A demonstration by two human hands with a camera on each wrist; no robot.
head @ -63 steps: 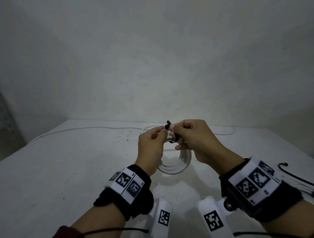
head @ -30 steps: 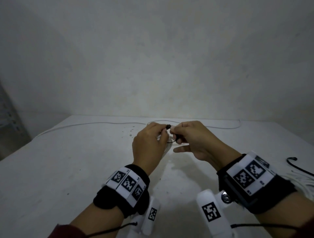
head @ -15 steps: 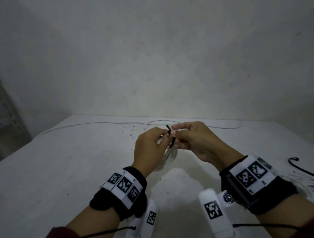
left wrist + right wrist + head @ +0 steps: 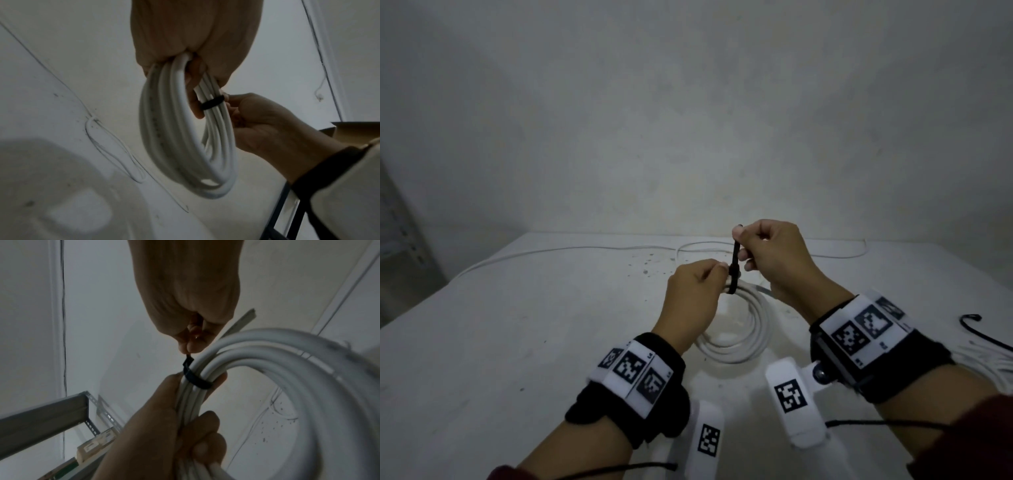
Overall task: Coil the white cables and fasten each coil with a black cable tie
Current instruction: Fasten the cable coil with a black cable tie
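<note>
A coil of white cable (image 4: 743, 329) hangs above the table from my left hand (image 4: 697, 291), whose fingers grip its top strands (image 4: 180, 71). A black cable tie (image 4: 734, 267) is wrapped round the bundle (image 4: 212, 103) just beside those fingers. My right hand (image 4: 774, 253) pinches the tie's free tail between thumb and forefinger and holds it straight up from the loop. In the right wrist view the tie (image 4: 197, 379) sits tight on the coil (image 4: 267, 353), its tail running up into my pinched fingertips (image 4: 191, 345).
A loose white cable (image 4: 571, 251) runs along the far edge of the white table (image 4: 482, 342). More white cables (image 4: 986, 359) and a spare black tie (image 4: 976, 329) lie at the right. A grey metal rack (image 4: 51, 410) stands to the left.
My right hand has risen, drawing the tie's tail upward from the loop. The coil, tucked behind my hands a second ago, now hangs below them in plain view.
</note>
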